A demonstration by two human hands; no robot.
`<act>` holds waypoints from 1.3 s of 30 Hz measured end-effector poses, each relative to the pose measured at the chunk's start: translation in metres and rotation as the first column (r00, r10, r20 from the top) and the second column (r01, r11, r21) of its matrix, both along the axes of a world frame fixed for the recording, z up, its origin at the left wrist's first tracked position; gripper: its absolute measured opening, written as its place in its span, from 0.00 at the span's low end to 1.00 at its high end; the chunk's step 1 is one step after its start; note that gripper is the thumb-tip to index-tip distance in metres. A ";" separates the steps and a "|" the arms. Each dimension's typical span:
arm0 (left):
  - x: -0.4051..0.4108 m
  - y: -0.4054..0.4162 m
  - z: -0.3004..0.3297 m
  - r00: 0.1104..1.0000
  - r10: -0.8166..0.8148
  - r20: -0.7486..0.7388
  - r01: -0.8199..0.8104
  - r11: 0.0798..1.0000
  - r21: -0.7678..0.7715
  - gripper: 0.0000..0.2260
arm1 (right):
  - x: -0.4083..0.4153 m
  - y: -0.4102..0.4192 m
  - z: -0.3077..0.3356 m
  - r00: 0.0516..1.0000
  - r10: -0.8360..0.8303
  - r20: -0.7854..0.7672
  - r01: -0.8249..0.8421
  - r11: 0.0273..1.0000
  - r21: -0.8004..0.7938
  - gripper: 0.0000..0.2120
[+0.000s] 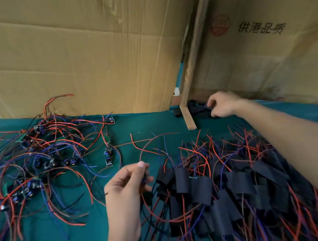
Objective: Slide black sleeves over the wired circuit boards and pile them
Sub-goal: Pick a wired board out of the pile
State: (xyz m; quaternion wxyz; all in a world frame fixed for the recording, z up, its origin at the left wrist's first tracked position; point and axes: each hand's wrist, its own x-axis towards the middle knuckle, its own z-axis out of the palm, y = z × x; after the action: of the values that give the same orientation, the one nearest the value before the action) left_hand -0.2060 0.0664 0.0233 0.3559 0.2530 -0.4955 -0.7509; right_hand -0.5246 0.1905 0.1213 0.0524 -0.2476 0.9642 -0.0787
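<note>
A green cloth covered the table, walled at the back by cardboard sheets. To the right of the left hand's fingers, and touching nothing they held, lay the large pile of finished boards, each wrapped in a black sleeve with red and blue wires trailing out. Well to the left of those fingers sprawled the tangle of bare boards, not yet sleeved.

The step in hand appeared to be the fetching of one sleeve for the board already held. It would be done best if a single sleeve were separated from the heap, its mouth squeezed open, and the wires fed through first so that the board followed without snagging.

The right hand was stretched to the far corner, its fingers curled and pinching at a loose sleeve on the small heap of empty sleeves, just beside a wooden strip. Whether the sleeve was fully lifted could not be told.

The left hand was held nearer, thumb and fingertips pressed together on a small wired board, whose red wire arched away above the fingers.
</note>
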 end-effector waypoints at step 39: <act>0.016 -0.004 0.016 0.955 -0.225 -0.193 0.250 0.961 0.116 0.10 | 0.162 0.013 0.033 0.946 0.287 0.149 0.069 0.273 -0.960 0.13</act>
State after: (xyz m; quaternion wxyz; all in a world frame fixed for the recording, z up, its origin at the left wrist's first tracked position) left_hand -0.1899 0.0620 0.0390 0.2870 0.1477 -0.4350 -0.8406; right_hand -0.3622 0.2037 0.1538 0.0412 -0.2808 0.6836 -0.6724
